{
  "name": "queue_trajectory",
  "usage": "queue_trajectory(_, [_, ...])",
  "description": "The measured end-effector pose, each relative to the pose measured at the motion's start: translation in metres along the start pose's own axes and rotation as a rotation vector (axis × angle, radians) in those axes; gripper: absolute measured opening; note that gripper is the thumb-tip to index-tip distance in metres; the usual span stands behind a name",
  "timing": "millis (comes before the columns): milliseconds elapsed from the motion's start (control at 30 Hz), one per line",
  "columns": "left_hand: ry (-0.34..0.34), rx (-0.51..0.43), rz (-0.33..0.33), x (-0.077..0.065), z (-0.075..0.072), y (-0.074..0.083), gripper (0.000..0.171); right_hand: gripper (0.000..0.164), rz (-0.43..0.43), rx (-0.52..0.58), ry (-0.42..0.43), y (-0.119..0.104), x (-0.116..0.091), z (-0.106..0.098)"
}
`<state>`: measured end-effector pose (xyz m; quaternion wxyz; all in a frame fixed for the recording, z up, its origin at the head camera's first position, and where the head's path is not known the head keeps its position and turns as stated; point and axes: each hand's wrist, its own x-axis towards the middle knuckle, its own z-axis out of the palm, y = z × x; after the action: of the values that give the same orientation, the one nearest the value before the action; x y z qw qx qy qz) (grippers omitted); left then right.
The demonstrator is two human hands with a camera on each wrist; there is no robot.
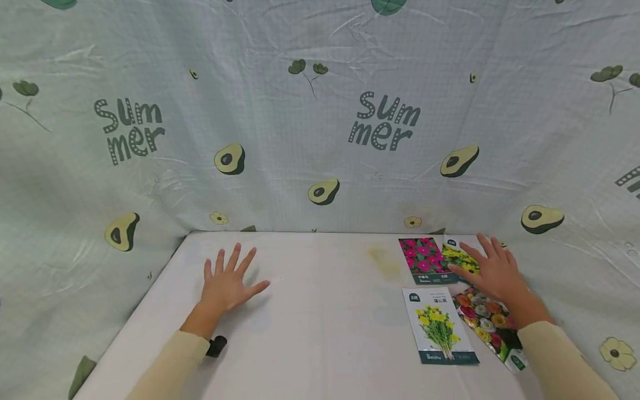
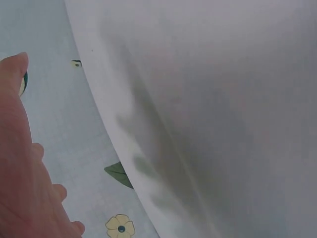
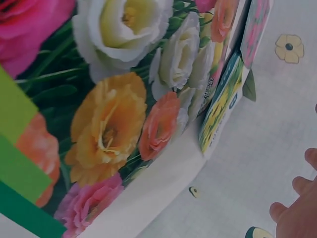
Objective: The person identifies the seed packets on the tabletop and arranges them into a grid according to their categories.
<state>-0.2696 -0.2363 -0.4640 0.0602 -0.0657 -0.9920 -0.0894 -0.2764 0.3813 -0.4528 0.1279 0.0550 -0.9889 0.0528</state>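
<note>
Fingers spread, my left hand (image 1: pixel 226 286) hovers over the left side of the white table and holds nothing; its shadow falls on the surface below. My right hand (image 1: pixel 495 275), also spread and holding nothing, is above several flower seed packets at the table's right. Nearest to it are a packet with yellow flowers (image 1: pixel 454 254), partly hidden by the fingers, and a packet with mixed roselike blooms (image 1: pixel 482 316), partly under the wrist. Left of these lie a pink-flower packet (image 1: pixel 424 258) and a white packet with a yellow bouquet (image 1: pixel 437 325).
The white table (image 1: pixel 320 311) meets a hanging cloth (image 1: pixel 280 122) printed with avocados and lettering at its back and sides. A small black object (image 1: pixel 216 346) shows beside the left wrist. A yellowish stain (image 1: pixel 384 262) marks the table near the back.
</note>
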Motion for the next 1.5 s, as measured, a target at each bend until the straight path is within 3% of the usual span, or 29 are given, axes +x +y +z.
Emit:
queue_trajectory(433, [0.033,-0.061,0.032,-0.01,0.017,0.028,0.096,0.08,-0.021,0.052,0.0,-0.001,-0.018,0.01])
queue_trajectory(867, [0.016,-0.079,0.083,-0.019,0.027,0.06,0.096,0.073,-0.039,0.094,-0.016,-0.006,-0.039,0.015])
queue_trajectory(1033, [0.04,-0.086,0.126,-0.022,0.032,0.071,0.095,0.075,-0.032,0.056,-0.026,-0.007,-0.042,0.019])
queue_trajectory(1300, [-0.002,-0.083,0.158,-0.025,0.038,0.089,0.095,0.079,-0.023,0.088,-0.07,-0.008,-0.047,0.017])
queue_trajectory(1500, [0.003,-0.117,0.199,-0.028,0.038,0.11,0.092,0.082,-0.008,0.115,-0.086,-0.003,-0.053,0.017])
